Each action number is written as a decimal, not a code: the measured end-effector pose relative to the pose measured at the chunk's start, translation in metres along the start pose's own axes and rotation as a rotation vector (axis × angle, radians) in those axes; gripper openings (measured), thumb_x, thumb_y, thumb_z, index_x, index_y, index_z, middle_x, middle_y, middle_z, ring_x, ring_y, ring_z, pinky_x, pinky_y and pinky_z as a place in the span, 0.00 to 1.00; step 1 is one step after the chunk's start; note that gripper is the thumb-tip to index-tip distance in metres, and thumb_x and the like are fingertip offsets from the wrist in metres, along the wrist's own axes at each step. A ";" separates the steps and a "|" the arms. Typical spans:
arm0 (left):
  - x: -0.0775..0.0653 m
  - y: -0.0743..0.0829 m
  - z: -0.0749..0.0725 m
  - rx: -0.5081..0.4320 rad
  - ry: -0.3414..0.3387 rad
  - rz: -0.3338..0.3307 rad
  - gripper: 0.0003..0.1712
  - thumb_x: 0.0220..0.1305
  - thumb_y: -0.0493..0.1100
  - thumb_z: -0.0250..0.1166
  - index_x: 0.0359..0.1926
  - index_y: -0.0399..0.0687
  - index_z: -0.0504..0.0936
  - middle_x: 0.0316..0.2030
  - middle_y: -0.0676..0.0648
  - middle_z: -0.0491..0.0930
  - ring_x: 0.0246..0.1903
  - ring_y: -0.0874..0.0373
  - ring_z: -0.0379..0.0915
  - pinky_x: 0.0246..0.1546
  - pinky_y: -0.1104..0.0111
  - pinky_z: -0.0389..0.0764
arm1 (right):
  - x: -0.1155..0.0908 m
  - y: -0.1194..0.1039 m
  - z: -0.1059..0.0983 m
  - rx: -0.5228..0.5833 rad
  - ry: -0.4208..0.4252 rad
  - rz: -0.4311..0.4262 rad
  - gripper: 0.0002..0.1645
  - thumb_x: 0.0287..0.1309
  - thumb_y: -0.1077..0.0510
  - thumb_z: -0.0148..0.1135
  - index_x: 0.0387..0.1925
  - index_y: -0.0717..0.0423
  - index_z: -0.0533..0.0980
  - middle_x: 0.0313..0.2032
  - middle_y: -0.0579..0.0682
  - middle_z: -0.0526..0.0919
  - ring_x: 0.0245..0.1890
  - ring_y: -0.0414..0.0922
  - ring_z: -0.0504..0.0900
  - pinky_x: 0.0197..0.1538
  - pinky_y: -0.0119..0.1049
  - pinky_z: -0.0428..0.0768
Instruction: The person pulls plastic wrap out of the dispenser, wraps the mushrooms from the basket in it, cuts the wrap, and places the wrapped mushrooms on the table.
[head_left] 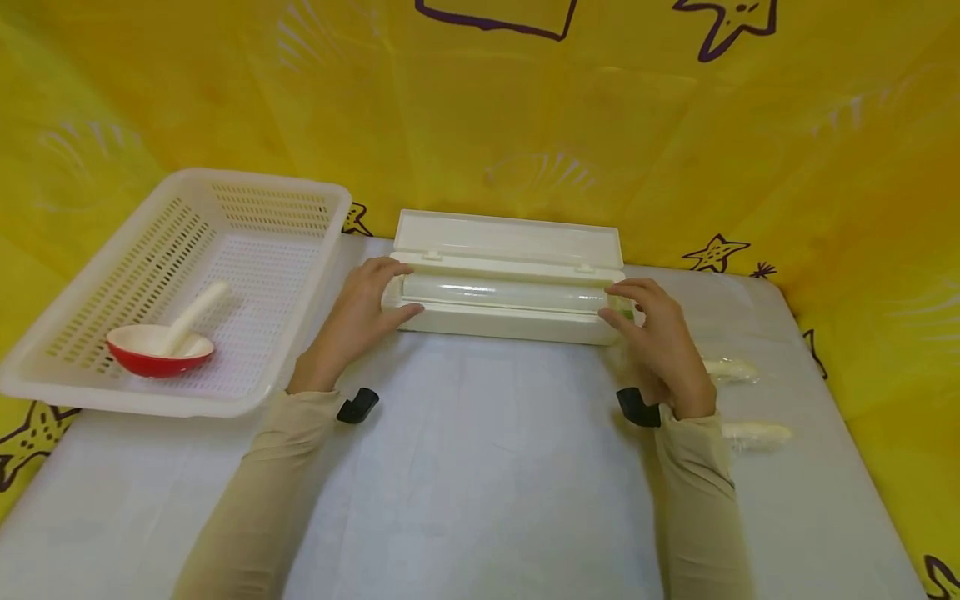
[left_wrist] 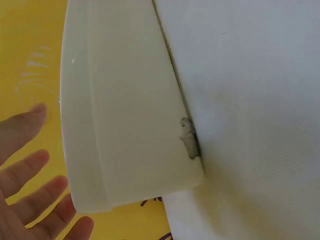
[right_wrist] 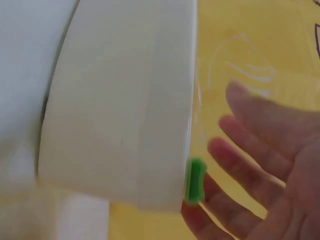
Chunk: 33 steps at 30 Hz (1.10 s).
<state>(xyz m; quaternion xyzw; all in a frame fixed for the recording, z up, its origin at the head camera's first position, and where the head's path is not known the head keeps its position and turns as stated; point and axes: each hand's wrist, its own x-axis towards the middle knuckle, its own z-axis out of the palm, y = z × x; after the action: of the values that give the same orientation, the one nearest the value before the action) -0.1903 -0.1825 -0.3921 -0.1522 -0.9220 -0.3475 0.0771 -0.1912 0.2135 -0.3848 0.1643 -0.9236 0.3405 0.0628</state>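
A white cling film dispenser [head_left: 510, 325] lies lengthwise near the back of the table with its lid [head_left: 506, 237] raised. Inside it a shiny roll of cling film [head_left: 502, 293] shows. My left hand [head_left: 367, 302] is at the dispenser's left end, thumb toward the front and fingers over the far side. At the right end is my right hand [head_left: 652, 321], thumb and fingers spread in the same way. Both wrist views show the fingers extended and apart. A green slider [right_wrist: 195, 181] sticks out at the dispenser's right end, close to the right fingers.
On the left stands a white plastic basket [head_left: 258, 400] holding a red and white bowl-shaped ladle [head_left: 161, 362]. Two pale, elongated things wrapped in clear film, one farther back [head_left: 731, 370] and one nearer [head_left: 757, 435], lie right of my right wrist. A yellow patterned cloth [head_left: 480, 125] hangs behind the table.
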 end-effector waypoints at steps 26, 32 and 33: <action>0.036 0.009 0.015 0.188 -0.233 -0.019 0.11 0.76 0.44 0.51 0.44 0.43 0.77 0.33 0.46 0.80 0.41 0.48 0.74 0.49 0.51 0.58 | 0.023 0.005 0.028 -0.056 0.059 -0.051 0.11 0.65 0.61 0.62 0.40 0.68 0.81 0.35 0.62 0.86 0.37 0.56 0.81 0.45 0.47 0.75; 0.033 0.006 0.025 0.136 -0.092 -0.023 0.10 0.78 0.43 0.50 0.44 0.42 0.74 0.30 0.46 0.80 0.36 0.49 0.75 0.48 0.51 0.57 | 0.025 0.004 0.032 -0.057 0.087 -0.046 0.12 0.66 0.61 0.61 0.41 0.69 0.79 0.36 0.64 0.84 0.39 0.59 0.80 0.54 0.55 0.69; 0.032 0.006 0.026 0.126 -0.072 -0.027 0.11 0.77 0.44 0.50 0.46 0.42 0.75 0.30 0.46 0.80 0.36 0.50 0.76 0.48 0.51 0.57 | 0.025 0.003 0.032 -0.055 0.084 -0.041 0.12 0.66 0.60 0.60 0.42 0.69 0.79 0.37 0.64 0.84 0.40 0.59 0.80 0.56 0.56 0.68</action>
<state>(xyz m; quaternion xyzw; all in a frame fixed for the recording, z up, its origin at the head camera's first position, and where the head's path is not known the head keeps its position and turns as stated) -0.2196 -0.1534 -0.3999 -0.1468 -0.9462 -0.2843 0.0487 -0.2159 0.1884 -0.4056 0.1671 -0.9256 0.3204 0.1129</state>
